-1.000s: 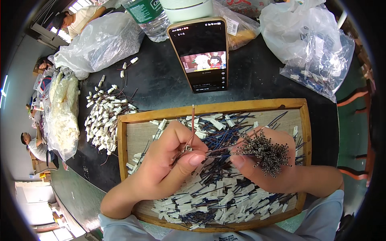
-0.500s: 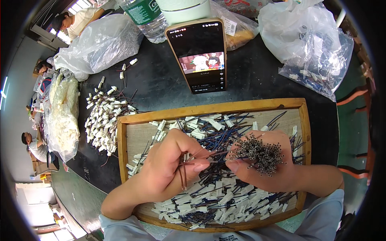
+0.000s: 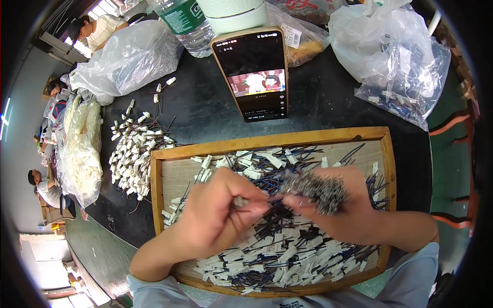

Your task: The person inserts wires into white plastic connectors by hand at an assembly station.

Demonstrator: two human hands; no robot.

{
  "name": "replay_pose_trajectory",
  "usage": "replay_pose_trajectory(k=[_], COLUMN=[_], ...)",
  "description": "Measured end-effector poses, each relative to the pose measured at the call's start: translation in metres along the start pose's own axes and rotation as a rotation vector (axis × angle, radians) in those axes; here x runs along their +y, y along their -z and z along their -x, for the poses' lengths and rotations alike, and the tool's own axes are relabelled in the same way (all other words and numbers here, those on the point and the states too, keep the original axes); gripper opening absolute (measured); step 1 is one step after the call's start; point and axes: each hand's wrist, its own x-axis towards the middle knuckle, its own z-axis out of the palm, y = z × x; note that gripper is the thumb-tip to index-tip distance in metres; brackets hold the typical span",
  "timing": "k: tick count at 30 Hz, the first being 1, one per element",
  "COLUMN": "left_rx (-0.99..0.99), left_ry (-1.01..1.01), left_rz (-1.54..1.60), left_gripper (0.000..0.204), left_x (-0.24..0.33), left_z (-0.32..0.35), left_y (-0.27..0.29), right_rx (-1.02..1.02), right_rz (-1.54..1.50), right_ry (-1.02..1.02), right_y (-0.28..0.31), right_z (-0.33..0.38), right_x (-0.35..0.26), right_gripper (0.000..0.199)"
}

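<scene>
Over a wooden-framed tray (image 3: 272,139), my right hand (image 3: 357,218) is closed around a thick bundle of thin wires (image 3: 328,194), whose metal terminal ends point up in a grey cluster. My left hand (image 3: 210,213) is beside it, thumb and forefinger pinched on thin brown wires (image 3: 277,196) that run toward the right thumb. Motion blurs both sets of fingertips, so the exact grip is unclear. Beneath the hands, the tray holds many white connectors (image 3: 287,254) with blue and dark wires attached.
Left of the tray lies a pile of white connectors with brown wires (image 3: 136,154). A phone (image 3: 251,77) stands behind the tray, against a pale green container (image 3: 233,15), with a water bottle (image 3: 186,28) alongside. Plastic bags (image 3: 387,49) lie at the back. Other people sit far left.
My right hand and its wire bundle have shifted slightly left, bringing the fingertips of both hands closer together. Both hands are now blurred by motion.
</scene>
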Motion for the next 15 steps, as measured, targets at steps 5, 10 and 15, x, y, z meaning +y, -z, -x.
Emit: replay_pose_trajectory(k=[5, 10, 15], left_rx=[0.044, 0.069, 0.205], left_ry=[-0.045, 0.161, 0.472], left_rz=[-0.101, 0.25, 0.633], left_gripper=[0.013, 0.012, 0.039], left_x=[-0.001, -0.007, -0.02], left_z=[-0.007, -0.006, -0.011], left_y=[0.014, 0.015, 0.023], right_rx=[0.209, 0.184, 0.024], right_rz=[-0.103, -0.003, -0.048], right_ry=[-0.144, -0.267, -0.064], right_y=[-0.003, 0.001, 0.001], right_z=[-0.001, 0.0, -0.001], right_x=[0.002, -0.008, -0.006], right_gripper=[0.014, 0.013, 0.016])
